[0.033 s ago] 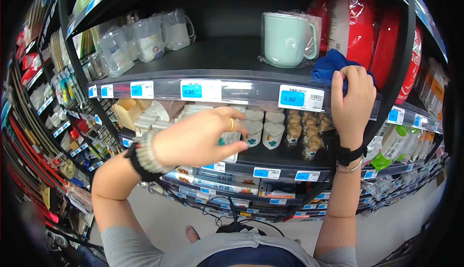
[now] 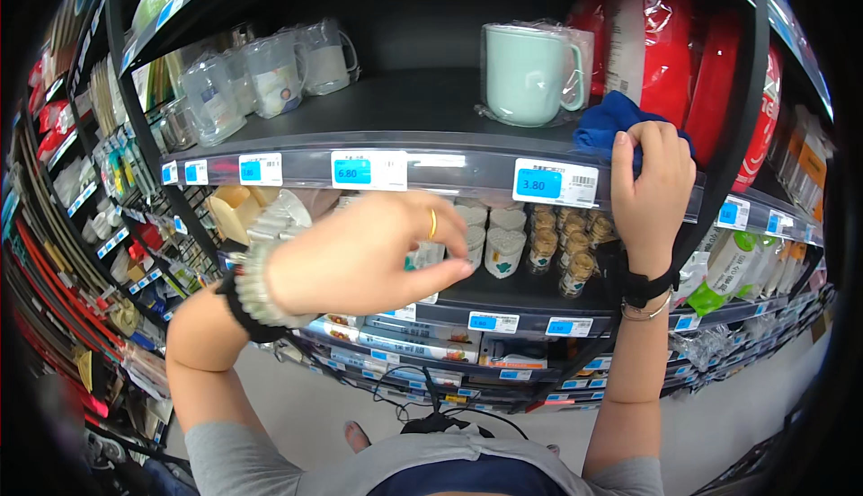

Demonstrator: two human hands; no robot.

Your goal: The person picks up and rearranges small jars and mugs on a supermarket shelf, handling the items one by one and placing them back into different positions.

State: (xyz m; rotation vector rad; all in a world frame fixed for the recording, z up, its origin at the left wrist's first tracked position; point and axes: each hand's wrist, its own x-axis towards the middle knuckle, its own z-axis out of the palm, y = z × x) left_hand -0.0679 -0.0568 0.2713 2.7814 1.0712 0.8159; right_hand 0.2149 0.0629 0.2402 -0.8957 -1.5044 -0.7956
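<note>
My right hand [image 2: 649,172] is closed on a blue cloth [image 2: 620,128], which lies bunched over the front edge of the upper shelf. Just left of the cloth stands a mint-green mug [image 2: 521,74] in clear wrapping. My left hand [image 2: 378,249] hovers empty in front of the shelf edge, its thumb held apart from the curved fingers. Behind it, on the lower shelf, are white patterned tubs [image 2: 505,252] and small cork-topped jars [image 2: 575,271], partly hidden by my hand and wrist.
Clear plastic-wrapped jugs [image 2: 270,74] stand at the left of the upper shelf [image 2: 395,105]. Red packages [image 2: 661,56] fill its right end beside a black upright post [image 2: 719,172]. Price tags line the shelf edges. Boxed rolls [image 2: 422,348] sit lower down.
My left hand has shifted slightly, looking a little larger and higher. The right hand and cloth hold their place on the shelf edge; the whole view slides slightly left.
</note>
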